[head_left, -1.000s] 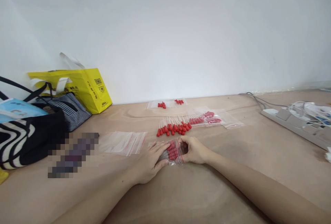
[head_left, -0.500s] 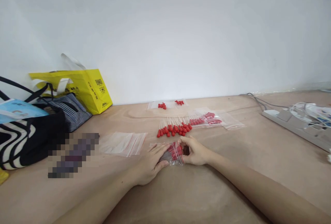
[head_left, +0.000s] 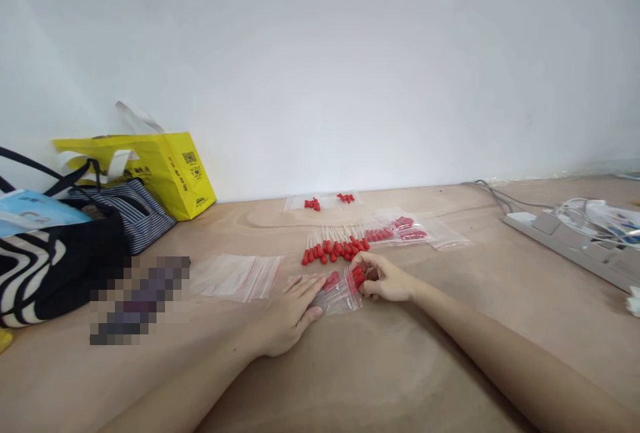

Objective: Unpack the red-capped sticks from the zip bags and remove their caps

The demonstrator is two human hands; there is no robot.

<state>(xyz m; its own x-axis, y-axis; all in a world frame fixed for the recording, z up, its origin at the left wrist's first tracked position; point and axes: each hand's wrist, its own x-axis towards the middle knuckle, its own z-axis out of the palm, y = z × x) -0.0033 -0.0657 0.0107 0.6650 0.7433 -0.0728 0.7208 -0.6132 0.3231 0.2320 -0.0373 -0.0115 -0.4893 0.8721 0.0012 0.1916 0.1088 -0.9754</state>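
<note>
My left hand (head_left: 293,313) lies flat with its fingers stretched over a clear zip bag (head_left: 340,301), holding it down on the table. Inside the bag, by the left fingertips, shows a red-headed stick (head_left: 331,280). My right hand (head_left: 383,276) is closed at the bag's mouth, thumb and fingers pinching a few red-headed sticks (head_left: 357,277); their shafts are mostly hidden by the bag and hand. Just behind the hands, a row of loose red-headed sticks (head_left: 334,250) with pale wooden shafts lies with the heads towards me.
Flat zip bags (head_left: 243,277) lie to the left. Filled bags (head_left: 415,230) rest behind the row, and another filled bag (head_left: 325,202) is near the wall. A yellow bag (head_left: 170,173) and a black bag (head_left: 110,240) stand left. A power strip (head_left: 570,246) with cables sits right.
My right hand has shifted slightly right and away from me. The red heads by its fingers now show at the bag's mouth instead of inside the bag. My left hand stays on the bag.
</note>
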